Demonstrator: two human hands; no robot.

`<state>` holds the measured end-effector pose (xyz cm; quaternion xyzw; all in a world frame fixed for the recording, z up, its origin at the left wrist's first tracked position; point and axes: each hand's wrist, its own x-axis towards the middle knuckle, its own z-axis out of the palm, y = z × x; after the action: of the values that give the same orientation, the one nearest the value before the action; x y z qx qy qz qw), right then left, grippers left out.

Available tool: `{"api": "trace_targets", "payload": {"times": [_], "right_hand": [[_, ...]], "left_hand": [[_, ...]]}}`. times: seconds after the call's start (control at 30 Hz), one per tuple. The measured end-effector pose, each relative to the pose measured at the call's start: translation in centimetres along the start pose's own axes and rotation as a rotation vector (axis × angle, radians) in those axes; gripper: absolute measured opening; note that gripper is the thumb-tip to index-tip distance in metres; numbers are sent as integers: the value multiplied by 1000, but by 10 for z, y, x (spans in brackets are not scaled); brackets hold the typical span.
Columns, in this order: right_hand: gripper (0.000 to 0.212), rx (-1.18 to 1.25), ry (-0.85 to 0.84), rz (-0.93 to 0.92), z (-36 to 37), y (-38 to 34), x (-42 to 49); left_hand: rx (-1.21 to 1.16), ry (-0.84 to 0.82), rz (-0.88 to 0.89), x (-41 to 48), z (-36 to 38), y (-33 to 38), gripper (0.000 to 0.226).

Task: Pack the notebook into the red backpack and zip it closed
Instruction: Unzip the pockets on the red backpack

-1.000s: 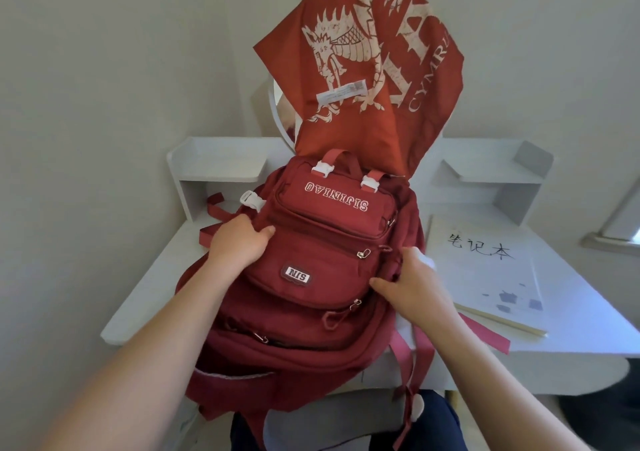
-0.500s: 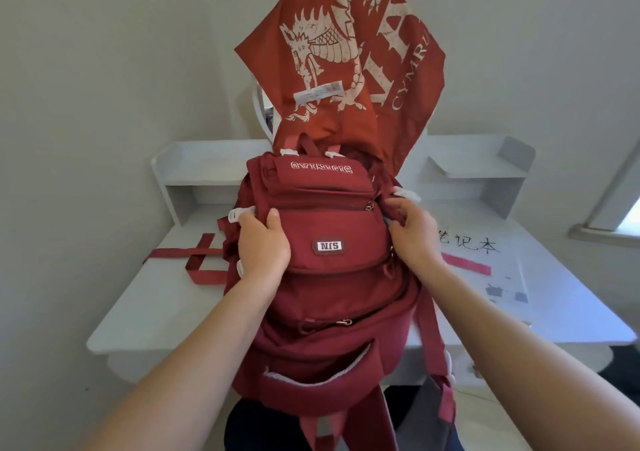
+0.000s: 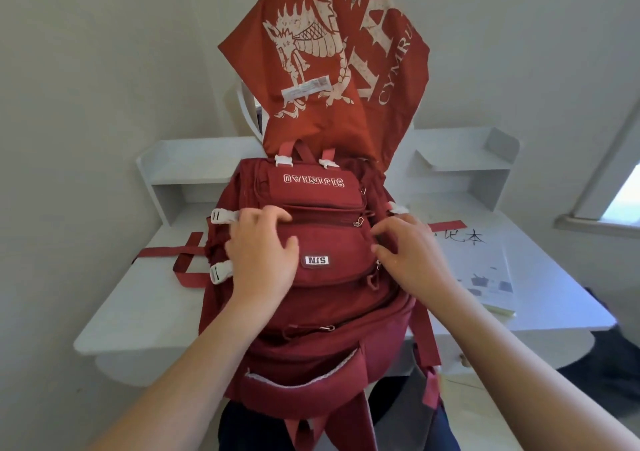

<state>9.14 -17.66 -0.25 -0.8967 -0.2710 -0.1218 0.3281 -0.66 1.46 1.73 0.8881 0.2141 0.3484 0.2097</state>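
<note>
Left hand: the left hand (image 3: 264, 255) lies flat on the front of the red backpack (image 3: 311, 291), fingers spread loosely toward the top pocket, closed on nothing.
Right hand: the right hand (image 3: 408, 256) rests on the backpack's right side, fingers curled lightly near a zipper pull (image 3: 358, 222); it looks empty, with no pull clearly pinched.
Backpack: it stands propped on the front edge of the white desk (image 3: 145, 305), front pockets facing the person, straps hanging off the edge; every zipper in sight looks shut.
Notebook: the notebook (image 3: 485, 270) lies flat on the desk just right of the backpack, partly behind the right hand, touched by neither hand.
Step in hand: likely settling the bag and hunting for the main compartment's zipper; nothing is packed yet.
Next move: probably find the pull, steady the soft bag with one hand, and draw the zipper open before reaching right for the notebook.
</note>
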Motion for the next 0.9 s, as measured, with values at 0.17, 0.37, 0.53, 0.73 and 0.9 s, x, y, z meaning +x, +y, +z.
{"api": "trace_targets", "payload": {"times": [0.17, 0.37, 0.53, 0.73, 0.9], "right_hand": [[14, 235, -299, -97, -14, -12, -19], [13, 237, -511, -183, -17, -12, -32], [14, 180, -575, -219, -9, -17, -37], [32, -83, -598, -327, 7, -22, -39], [18, -187, -501, -389, 20, -22, -43]], "left_hand": [[-146, -550, 55, -24, -5, 14, 15], [-109, -804, 41, -42, -10, 14, 32], [32, -886, 127, -47, -15, 11, 9], [118, -928, 180, -52, -17, 5, 14], [202, -898, 207, -60, -15, 2, 12]]}}
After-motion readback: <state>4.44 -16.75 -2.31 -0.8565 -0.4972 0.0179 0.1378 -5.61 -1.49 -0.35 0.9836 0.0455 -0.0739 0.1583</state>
